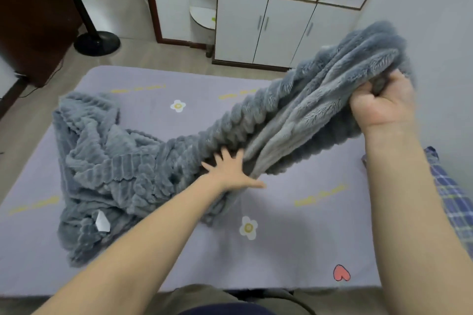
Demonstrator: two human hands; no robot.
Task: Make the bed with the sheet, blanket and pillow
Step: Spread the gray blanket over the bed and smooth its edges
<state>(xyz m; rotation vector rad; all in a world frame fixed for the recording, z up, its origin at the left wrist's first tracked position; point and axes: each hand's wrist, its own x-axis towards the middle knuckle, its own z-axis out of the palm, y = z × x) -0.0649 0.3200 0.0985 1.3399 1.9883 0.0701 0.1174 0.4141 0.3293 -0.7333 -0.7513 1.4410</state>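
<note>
Fluffy ribbed grey blanket (pixel 122 161) is bunched mid-left on the lavender sheet (pixel 294 238), which has flower and heart prints. Right hand (pixel 381 102) is fisted around one end, lifted upper right; left hand (pixel 230 171) lies flat with fingers spread on its middle. White cabinets (pixel 268 28) and a fan base (pixel 97 39) sit up top. The blanket runs diagonally, lower left to upper right.

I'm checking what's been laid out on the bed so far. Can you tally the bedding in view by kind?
Sheet: 1
Blanket: 1
Total: 2
</note>
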